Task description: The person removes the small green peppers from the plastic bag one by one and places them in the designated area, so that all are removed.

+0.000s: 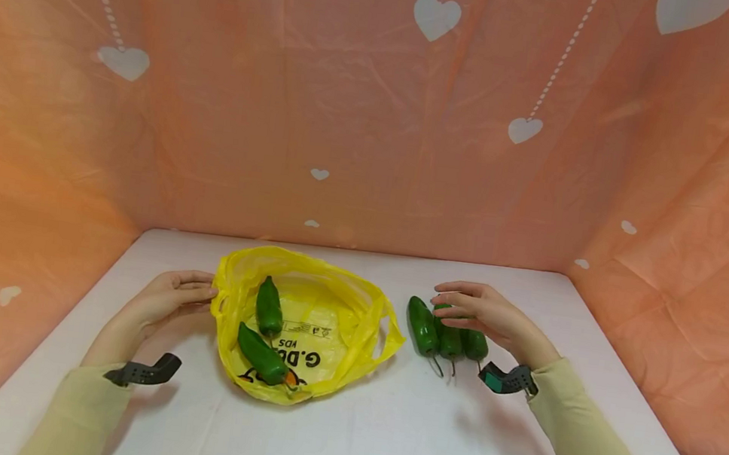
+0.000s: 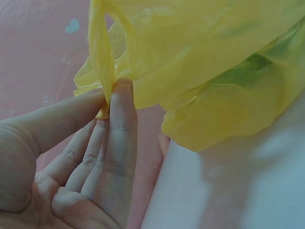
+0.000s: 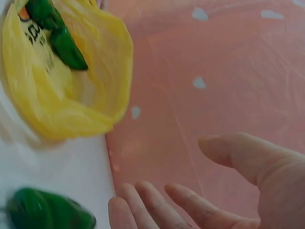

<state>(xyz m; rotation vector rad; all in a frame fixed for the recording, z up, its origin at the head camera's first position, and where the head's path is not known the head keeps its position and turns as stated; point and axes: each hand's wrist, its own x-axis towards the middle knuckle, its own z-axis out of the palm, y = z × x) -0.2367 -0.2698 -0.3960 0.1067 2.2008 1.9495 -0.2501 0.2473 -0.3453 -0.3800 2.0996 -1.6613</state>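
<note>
The thin yellow plastic carrier bag (image 1: 363,322) sits left of centre on the white table (image 1: 379,442), its mouth open upward. Inside lie two glossy green chilli peppers with tapered bodies, one at the bag's ten o'clock (image 1: 269,308) and one at eight o'clock (image 1: 261,355), the latter's stem end close to the near rim; a sharp tug on the film might tip that one out. At nine o'clock the left hand (image 1: 157,302) pinches the bag's handle between thumb and fingertips; with so small a grip on slick film, the handle could slip and the mouth sag inward. The loose handle loop (image 1: 397,336) at three o'clock is held by nothing, so it could fold across the opening or catch a stem. Farther out at three o'clock lie three more glossy green chilli peppers (image 1: 450,343), side by side, stems toward six o'clock. The right hand (image 1: 495,316) hovers over them, thumb wide of the fingers and nothing between; a clumsy close could set their smooth, rounded bodies rolling.
</note>
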